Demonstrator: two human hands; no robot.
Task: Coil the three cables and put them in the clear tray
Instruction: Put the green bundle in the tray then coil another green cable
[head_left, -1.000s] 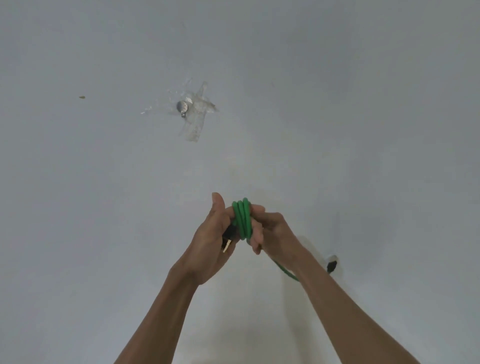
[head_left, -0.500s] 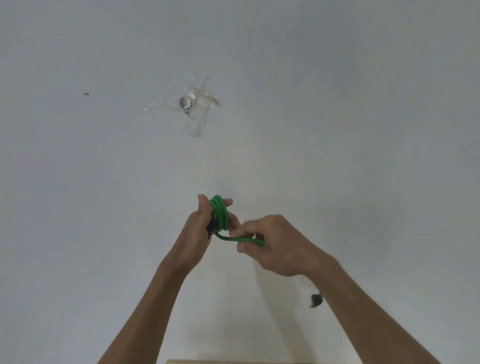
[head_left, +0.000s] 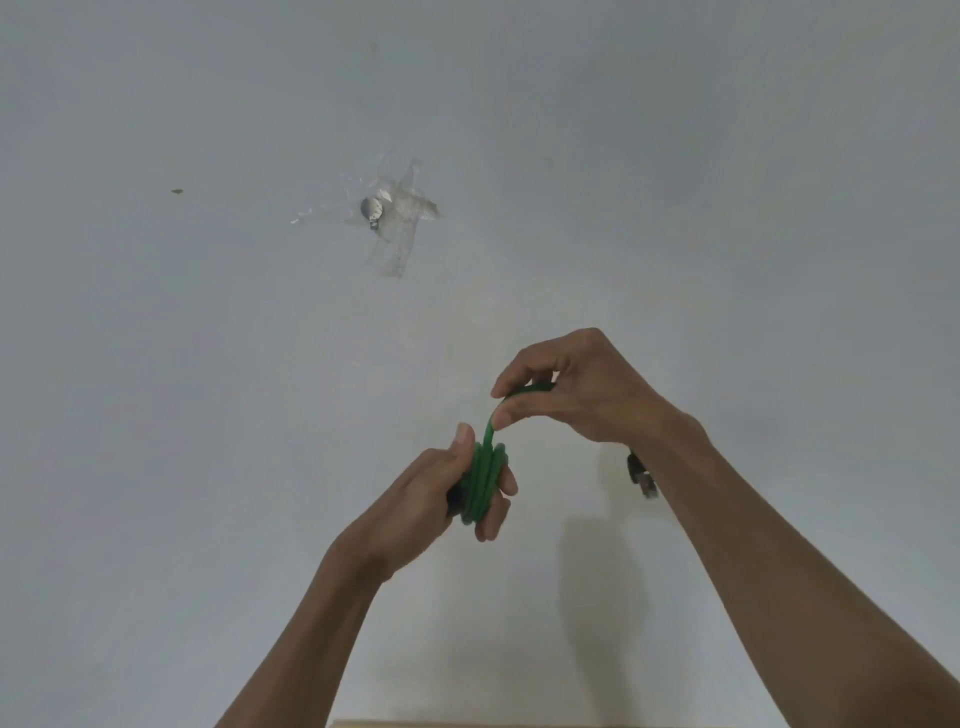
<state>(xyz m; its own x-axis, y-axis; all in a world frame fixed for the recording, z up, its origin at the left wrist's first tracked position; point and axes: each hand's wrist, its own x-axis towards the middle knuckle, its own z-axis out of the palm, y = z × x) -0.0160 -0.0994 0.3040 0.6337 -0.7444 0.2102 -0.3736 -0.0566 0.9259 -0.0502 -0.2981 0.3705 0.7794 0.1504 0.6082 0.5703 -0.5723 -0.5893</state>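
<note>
A green cable (head_left: 483, 480) is wound in several loops around the fingers of my left hand (head_left: 431, 499), which grips the coil in front of a pale wall. My right hand (head_left: 576, 387), higher and to the right, pinches the free strand that rises from the coil. The cable's dark plug end (head_left: 641, 475) dangles below my right wrist. No clear tray and no other cable are in view.
A small metal fitting under strips of clear tape (head_left: 387, 218) is stuck to the grey wall (head_left: 208, 415) at upper centre. A tiny dark speck (head_left: 177, 192) marks the wall at left. A tan edge (head_left: 467, 723) shows at the bottom.
My right hand has risen from below the coil to above and right of it, carrying the free strand up. The dangling plug has lifted with it. The left hand stays on the coil.
</note>
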